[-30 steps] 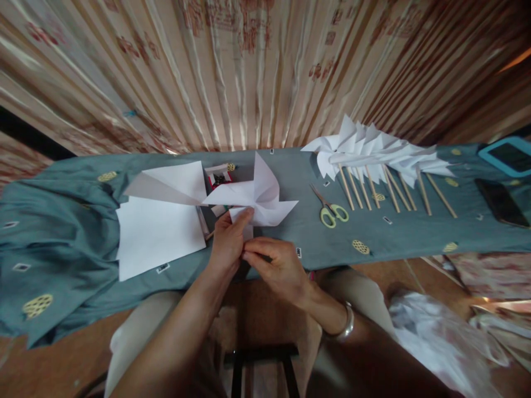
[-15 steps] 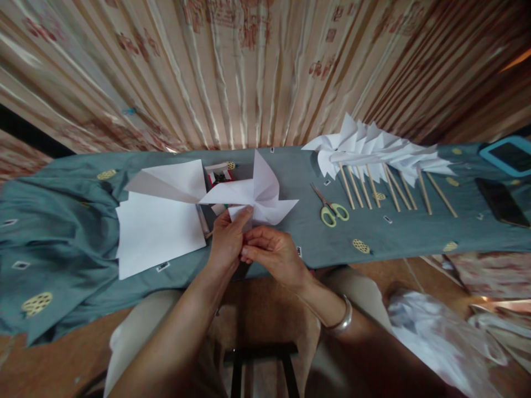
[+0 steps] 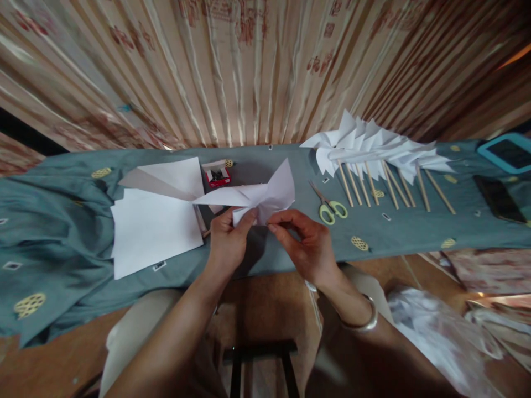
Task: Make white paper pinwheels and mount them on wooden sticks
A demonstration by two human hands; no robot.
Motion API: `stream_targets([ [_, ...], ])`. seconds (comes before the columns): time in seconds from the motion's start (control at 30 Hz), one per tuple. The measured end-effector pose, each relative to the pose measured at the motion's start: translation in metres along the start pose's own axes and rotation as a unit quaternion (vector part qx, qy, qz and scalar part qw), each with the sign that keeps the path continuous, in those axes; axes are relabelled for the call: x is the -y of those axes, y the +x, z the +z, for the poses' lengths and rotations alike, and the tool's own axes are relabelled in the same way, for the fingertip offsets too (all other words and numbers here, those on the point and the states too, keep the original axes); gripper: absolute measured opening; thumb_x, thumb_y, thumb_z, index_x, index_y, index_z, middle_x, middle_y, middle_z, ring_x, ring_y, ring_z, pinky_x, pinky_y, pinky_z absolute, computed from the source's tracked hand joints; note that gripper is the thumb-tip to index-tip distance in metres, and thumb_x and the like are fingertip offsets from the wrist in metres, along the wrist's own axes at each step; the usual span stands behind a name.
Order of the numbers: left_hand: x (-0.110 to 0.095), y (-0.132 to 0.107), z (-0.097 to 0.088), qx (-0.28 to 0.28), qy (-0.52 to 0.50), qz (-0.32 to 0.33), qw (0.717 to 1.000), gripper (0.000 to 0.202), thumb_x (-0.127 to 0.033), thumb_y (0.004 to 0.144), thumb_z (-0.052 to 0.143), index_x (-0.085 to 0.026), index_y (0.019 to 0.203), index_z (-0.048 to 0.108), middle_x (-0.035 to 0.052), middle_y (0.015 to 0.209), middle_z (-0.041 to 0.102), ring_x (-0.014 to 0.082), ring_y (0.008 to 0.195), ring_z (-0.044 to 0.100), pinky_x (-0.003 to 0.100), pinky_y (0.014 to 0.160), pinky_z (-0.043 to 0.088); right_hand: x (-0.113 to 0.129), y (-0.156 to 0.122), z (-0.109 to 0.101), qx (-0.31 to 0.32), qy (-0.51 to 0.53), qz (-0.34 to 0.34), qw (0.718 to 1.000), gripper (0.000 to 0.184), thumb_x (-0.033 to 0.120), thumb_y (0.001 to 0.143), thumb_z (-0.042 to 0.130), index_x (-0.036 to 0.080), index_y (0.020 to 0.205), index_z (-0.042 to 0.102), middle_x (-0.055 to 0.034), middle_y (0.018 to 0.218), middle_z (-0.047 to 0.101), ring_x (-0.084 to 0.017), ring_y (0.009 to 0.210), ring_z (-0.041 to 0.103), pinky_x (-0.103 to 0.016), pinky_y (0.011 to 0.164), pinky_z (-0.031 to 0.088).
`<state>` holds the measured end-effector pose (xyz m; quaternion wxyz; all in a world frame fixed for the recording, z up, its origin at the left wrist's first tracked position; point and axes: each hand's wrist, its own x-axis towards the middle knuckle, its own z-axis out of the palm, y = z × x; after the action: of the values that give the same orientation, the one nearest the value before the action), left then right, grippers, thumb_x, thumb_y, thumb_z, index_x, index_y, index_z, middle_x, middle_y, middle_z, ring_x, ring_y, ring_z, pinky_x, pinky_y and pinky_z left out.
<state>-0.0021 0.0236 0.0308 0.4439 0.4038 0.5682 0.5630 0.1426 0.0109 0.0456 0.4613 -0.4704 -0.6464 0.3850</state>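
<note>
A white paper pinwheel (image 3: 257,196) is held just above the grey-blue tablecloth (image 3: 62,232) at the table's middle. My left hand (image 3: 227,243) grips its lower left part with thumb and fingers closed on the paper. My right hand (image 3: 309,243) pinches the pinwheel's lower right flap between thumb and forefinger. A small red and white box (image 3: 217,174) of dark pins sits just behind the pinwheel.
White paper sheets (image 3: 155,229) lie left of my hands. Green-handled scissors (image 3: 329,207) rest to the right. Behind the scissors lies a row of finished pinwheels on wooden sticks (image 3: 373,152). A dark phone (image 3: 500,200) and a blue-framed tablet (image 3: 508,152) sit far right.
My right hand moved up and to the right, from below the pinwheel to its right flap. The pinwheel turned and tilted in my hands.
</note>
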Motion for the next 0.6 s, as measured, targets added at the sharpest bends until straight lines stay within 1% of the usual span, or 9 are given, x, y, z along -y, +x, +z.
stream_targets([
  [0.13, -0.004, -0.008, 0.0, 0.029, 0.05, 0.017, 0.998, 0.017, -0.032, 0.074, 0.068, -0.016, 0.077, 0.072, -0.0001, 0.072, 0.069, 0.0156, 0.067, 0.058, 0.027, 0.068, 0.045, 0.003, 0.001, -0.002, -0.013, -0.054, -0.042, 0.998, 0.007, 0.019, 0.087, 0.06, 0.021, 0.087, 0.067, 0.0, 0.084, 0.072, -0.013, 0.078, 0.066, -0.026, 0.075, 0.05],
  [0.23, -0.004, -0.011, 0.0, 0.044, 0.057, 0.038, 0.997, 0.016, -0.031, 0.075, 0.067, -0.017, 0.08, 0.073, 0.0005, 0.076, 0.07, 0.0158, 0.069, 0.058, 0.027, 0.069, 0.045, 0.003, 0.001, -0.001, -0.025, -0.086, -0.058, 0.994, 0.008, 0.018, 0.087, 0.059, 0.021, 0.085, 0.067, -0.0004, 0.082, 0.072, -0.014, 0.077, 0.066, -0.026, 0.075, 0.051],
  [0.4, -0.004, -0.012, 0.001, 0.039, 0.047, 0.041, 0.997, 0.014, -0.029, 0.075, 0.068, -0.018, 0.08, 0.075, 0.0005, 0.073, 0.07, 0.0162, 0.069, 0.058, 0.026, 0.069, 0.045, 0.002, 0.001, 0.0, -0.03, -0.131, -0.087, 0.987, 0.009, 0.019, 0.089, 0.058, 0.022, 0.086, 0.066, -0.0019, 0.083, 0.071, -0.015, 0.077, 0.065, -0.03, 0.075, 0.052],
  [0.5, -0.005, -0.013, 0.001, 0.033, 0.039, 0.035, 0.998, 0.012, -0.028, 0.074, 0.069, -0.018, 0.074, 0.074, 0.0002, 0.069, 0.069, 0.0164, 0.066, 0.058, 0.026, 0.068, 0.045, 0.006, 0.001, -0.002, -0.034, -0.15, -0.12, 0.981, 0.011, 0.016, 0.09, 0.056, 0.022, 0.087, 0.065, -0.0024, 0.086, 0.07, -0.017, 0.084, 0.064, -0.033, 0.079, 0.052],
  [0.6, -0.006, -0.013, 0.001, 0.032, 0.041, 0.035, 0.998, 0.011, -0.028, 0.074, 0.068, -0.018, 0.071, 0.073, -0.0001, 0.066, 0.067, 0.0163, 0.066, 0.057, 0.026, 0.069, 0.045, 0.01, 0.001, -0.004, -0.048, -0.169, -0.146, 0.974, 0.011, 0.016, 0.09, 0.056, 0.023, 0.089, 0.065, -0.0032, 0.097, 0.07, -0.02, 0.095, 0.063, -0.038, 0.087, 0.052],
])
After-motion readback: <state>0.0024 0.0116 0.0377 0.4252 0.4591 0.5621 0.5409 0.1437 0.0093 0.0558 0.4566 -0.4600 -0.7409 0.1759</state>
